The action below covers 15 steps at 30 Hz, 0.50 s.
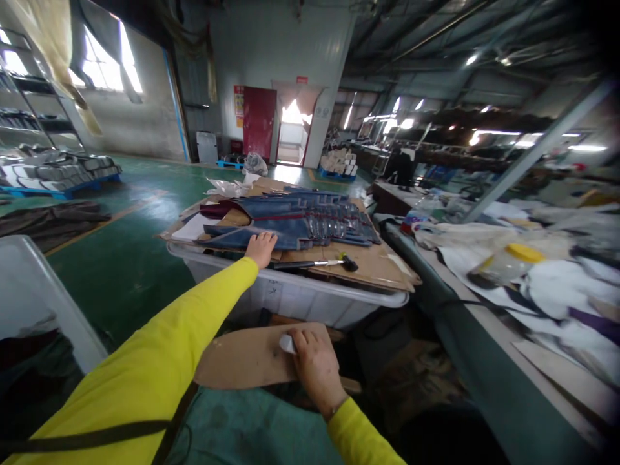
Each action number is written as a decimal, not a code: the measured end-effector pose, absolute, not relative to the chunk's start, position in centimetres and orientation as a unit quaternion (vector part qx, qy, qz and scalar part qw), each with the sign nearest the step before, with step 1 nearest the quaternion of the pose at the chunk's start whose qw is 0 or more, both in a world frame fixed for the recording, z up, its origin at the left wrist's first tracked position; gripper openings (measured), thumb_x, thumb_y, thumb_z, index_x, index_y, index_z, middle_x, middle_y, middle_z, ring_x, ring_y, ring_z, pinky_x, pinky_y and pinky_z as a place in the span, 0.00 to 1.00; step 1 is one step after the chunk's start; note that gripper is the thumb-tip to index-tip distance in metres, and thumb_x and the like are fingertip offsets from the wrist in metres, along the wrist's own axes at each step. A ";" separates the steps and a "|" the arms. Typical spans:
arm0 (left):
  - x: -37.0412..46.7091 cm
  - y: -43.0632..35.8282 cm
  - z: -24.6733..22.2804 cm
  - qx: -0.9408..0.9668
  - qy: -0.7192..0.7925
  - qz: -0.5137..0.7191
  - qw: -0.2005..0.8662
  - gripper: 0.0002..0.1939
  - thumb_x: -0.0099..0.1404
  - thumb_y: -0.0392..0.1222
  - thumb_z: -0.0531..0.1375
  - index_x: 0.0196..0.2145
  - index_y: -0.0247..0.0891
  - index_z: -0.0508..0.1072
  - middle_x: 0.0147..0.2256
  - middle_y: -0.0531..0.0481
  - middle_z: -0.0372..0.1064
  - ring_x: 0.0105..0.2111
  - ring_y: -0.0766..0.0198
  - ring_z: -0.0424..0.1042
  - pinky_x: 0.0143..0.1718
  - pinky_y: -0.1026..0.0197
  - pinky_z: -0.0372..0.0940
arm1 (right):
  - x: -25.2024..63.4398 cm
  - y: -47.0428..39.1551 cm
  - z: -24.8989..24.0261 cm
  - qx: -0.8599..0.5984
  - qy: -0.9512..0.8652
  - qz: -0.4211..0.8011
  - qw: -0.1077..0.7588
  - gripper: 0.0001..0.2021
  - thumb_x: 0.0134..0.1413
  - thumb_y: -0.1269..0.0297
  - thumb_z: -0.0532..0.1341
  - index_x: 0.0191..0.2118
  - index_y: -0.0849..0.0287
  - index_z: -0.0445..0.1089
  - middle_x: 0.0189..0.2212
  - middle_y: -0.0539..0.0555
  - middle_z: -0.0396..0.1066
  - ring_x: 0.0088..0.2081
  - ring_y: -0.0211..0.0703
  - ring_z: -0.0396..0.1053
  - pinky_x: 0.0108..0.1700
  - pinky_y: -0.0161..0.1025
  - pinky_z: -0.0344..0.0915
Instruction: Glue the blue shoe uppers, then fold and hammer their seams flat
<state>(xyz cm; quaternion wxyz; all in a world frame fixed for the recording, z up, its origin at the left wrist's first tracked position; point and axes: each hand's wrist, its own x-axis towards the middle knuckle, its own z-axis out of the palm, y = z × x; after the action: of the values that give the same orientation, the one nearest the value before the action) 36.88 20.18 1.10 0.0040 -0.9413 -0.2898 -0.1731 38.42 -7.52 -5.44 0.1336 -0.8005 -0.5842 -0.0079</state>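
Observation:
My left hand reaches to the near edge of a layered stack of blue denim pieces, fingertips on the fabric; whether it grips a piece is not clear. The denim lies on cardboard over a grey plastic bin. Beside that hand rests a tool with a black handle and dark head. Lower down, my right hand is closed around a small whitish object, above a rounded brown board that lies over my green-covered lap.
On the right, a long table carries cloth and a yellow-lidded jar. Another pale bin stands at the left. Farther off are loaded blue pallets and a red door.

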 end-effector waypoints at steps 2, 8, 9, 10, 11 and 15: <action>38.3 21.4 0.7 -0.934 -0.313 -0.174 -0.017 0.20 0.62 0.34 0.55 0.53 0.38 0.66 0.53 0.40 0.65 0.55 0.54 0.61 0.54 0.51 0.54 | 38.5 -7.5 -5.5 -0.803 -0.580 0.000 0.135 0.14 0.54 0.75 0.56 0.46 0.57 0.69 0.37 0.54 0.70 0.41 0.47 0.66 0.43 0.40 0.58; 36.0 26.1 2.4 -0.873 -0.429 -0.221 -0.072 0.19 0.69 0.47 0.46 0.43 0.34 0.72 0.38 0.37 0.74 0.42 0.53 0.72 0.43 0.57 0.62 | 38.7 -7.5 -5.7 -0.800 -0.580 0.005 0.151 0.14 0.54 0.74 0.55 0.45 0.56 0.68 0.37 0.54 0.71 0.41 0.46 0.66 0.44 0.40 0.59; 34.6 26.8 3.0 -0.858 -0.450 -0.237 -0.076 0.21 0.69 0.47 0.44 0.43 0.32 0.72 0.39 0.35 0.73 0.42 0.52 0.72 0.42 0.57 0.63 | 38.6 -7.5 -5.6 -0.799 -0.582 0.005 0.153 0.14 0.54 0.74 0.55 0.45 0.56 0.68 0.37 0.55 0.71 0.41 0.46 0.66 0.44 0.39 0.59; 33.0 27.4 3.7 -0.843 -0.469 -0.251 -0.078 0.23 0.69 0.46 0.43 0.44 0.29 0.72 0.40 0.33 0.73 0.42 0.51 0.72 0.42 0.57 0.63 | 38.6 -7.6 -5.6 -0.798 -0.582 0.006 0.153 0.14 0.54 0.75 0.55 0.45 0.56 0.68 0.37 0.55 0.71 0.41 0.46 0.66 0.44 0.40 0.59; 31.3 27.9 4.4 -0.831 -0.484 -0.264 -0.078 0.23 0.70 0.46 0.42 0.45 0.28 0.71 0.41 0.33 0.72 0.43 0.51 0.72 0.42 0.57 0.63 | 38.5 -7.6 -5.5 -0.798 -0.583 0.007 0.152 0.14 0.53 0.75 0.55 0.45 0.57 0.68 0.37 0.55 0.71 0.41 0.47 0.66 0.44 0.40 0.59; 24.9 27.5 8.4 -0.797 -0.468 -0.375 -0.070 0.21 0.69 0.47 0.46 0.45 0.31 0.71 0.40 0.40 0.73 0.42 0.56 0.71 0.42 0.62 0.62 | 38.2 -7.8 -5.1 -0.797 -0.583 0.005 0.155 0.13 0.53 0.74 0.55 0.44 0.58 0.68 0.39 0.56 0.71 0.43 0.47 0.66 0.46 0.40 0.59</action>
<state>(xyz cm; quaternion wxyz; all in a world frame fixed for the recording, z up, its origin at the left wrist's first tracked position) 24.89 27.48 8.36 -0.0698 -0.7968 -0.4683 -0.3755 38.23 -7.79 -5.10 0.1547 -0.7973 -0.5834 0.0053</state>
